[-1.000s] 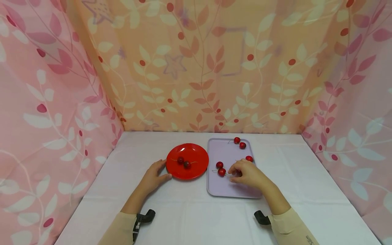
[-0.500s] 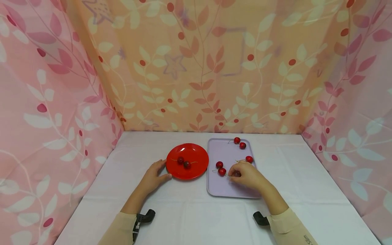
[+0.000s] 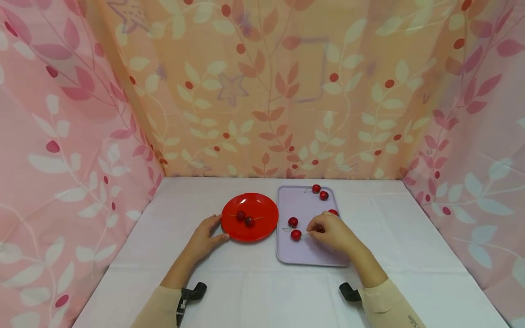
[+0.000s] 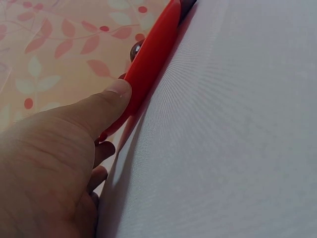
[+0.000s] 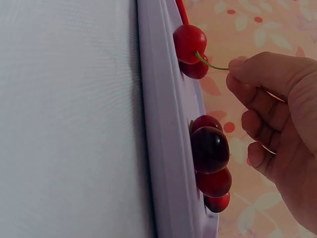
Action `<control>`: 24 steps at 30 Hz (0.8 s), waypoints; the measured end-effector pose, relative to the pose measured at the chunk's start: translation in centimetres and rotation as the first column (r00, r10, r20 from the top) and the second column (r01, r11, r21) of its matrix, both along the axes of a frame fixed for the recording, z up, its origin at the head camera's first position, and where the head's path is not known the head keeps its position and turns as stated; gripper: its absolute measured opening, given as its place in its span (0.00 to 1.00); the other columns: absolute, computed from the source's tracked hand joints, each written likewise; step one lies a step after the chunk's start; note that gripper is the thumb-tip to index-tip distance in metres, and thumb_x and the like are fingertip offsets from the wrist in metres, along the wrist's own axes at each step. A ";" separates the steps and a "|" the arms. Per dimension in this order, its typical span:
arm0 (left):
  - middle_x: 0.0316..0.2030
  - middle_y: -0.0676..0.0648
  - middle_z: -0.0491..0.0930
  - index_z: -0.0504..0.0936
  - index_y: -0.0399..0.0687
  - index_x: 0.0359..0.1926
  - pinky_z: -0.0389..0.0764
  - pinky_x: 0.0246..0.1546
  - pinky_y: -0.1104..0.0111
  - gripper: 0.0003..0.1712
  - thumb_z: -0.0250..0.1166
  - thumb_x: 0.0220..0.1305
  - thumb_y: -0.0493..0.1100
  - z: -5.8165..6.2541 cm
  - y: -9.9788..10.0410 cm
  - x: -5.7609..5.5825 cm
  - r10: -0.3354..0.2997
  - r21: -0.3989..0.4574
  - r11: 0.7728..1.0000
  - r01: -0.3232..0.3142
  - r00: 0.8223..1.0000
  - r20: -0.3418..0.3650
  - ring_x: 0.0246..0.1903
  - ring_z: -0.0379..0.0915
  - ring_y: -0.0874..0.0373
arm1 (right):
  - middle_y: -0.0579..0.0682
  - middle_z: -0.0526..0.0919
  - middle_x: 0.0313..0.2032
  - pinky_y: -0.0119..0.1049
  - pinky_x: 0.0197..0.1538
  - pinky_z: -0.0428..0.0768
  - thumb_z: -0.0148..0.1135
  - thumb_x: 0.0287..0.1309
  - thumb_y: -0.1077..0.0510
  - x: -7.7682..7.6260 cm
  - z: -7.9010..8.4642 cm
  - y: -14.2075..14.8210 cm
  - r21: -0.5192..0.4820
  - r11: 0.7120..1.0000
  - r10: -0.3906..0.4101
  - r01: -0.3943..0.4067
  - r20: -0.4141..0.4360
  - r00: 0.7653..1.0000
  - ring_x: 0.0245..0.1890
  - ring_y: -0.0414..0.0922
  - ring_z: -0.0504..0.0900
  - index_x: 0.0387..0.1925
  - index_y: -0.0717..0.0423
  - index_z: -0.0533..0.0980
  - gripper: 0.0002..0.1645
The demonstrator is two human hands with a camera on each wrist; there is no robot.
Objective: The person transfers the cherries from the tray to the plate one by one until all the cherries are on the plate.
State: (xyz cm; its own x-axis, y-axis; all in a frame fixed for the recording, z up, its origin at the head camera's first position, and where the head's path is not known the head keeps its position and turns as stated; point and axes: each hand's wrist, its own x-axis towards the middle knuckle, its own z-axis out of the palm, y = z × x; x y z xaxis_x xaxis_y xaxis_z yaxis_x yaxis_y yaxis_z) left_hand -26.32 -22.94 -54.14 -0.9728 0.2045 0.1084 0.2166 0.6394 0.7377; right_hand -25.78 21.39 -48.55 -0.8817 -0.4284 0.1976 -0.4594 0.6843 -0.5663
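Note:
By its thin green stem, my right hand (image 3: 331, 231) pinches a red cherry (image 3: 296, 235) between thumb and forefinger. In the right wrist view this cherry (image 5: 190, 43) hangs at or just above the lilac tray (image 3: 309, 255); contact is unclear. Another cherry (image 3: 293, 222) lies right behind it on the tray. More cherries (image 5: 210, 149) sit under and beside my right hand, partly hidden in the head view. My left hand (image 3: 203, 238) touches the left rim of a red plate (image 3: 250, 234), thumb and fingers spread apart. Two dark cherries (image 3: 249, 222) lie on that plate.
Two cherries (image 3: 324, 195) rest at the tray's far end. Plate and tray stand side by side on a white tablecloth (image 3: 254, 291). Leaf-patterned curtains (image 3: 266, 91) close off the back and both sides.
My right thumb and forefinger have closed on the stem. The cherry has shifted slightly toward me, away from the one behind it. My left hand stays at the plate.

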 end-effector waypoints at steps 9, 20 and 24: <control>0.74 0.41 0.66 0.66 0.50 0.76 0.59 0.73 0.39 0.47 0.75 0.61 0.55 0.0 0.0 0.1 0.008 0.003 1.000 -0.008 1.000 0.001 0.77 0.53 0.40 | 0.36 0.80 0.29 0.31 0.35 0.77 0.74 0.57 0.61 0.1 0.7 0.2 -0.050 0.999 -0.017 0.017 0.002 1.000 0.34 0.42 0.74 0.33 0.45 0.87 0.06; 0.74 0.42 0.66 0.67 0.51 0.76 0.57 0.74 0.39 0.46 0.75 0.60 0.54 0.3 0.2 0.0 0.006 0.020 1.000 -0.006 1.000 -0.005 0.77 0.53 0.40 | 0.40 0.81 0.33 0.36 0.38 0.77 0.75 0.57 0.60 0.0 2.1 -0.3 -0.133 0.990 -0.045 0.041 -0.023 0.999 0.38 0.50 0.80 0.34 0.45 0.87 0.05; 0.75 0.42 0.65 0.66 0.51 0.76 0.57 0.73 0.38 0.47 0.75 0.61 0.55 0.1 0.1 0.0 0.011 0.015 1.000 -0.011 1.000 0.006 0.77 0.53 0.40 | 0.39 0.82 0.33 0.41 0.44 0.77 0.75 0.57 0.60 -0.3 3.0 -0.7 -0.146 0.989 -0.044 0.038 -0.039 0.998 0.41 0.53 0.80 0.34 0.45 0.88 0.05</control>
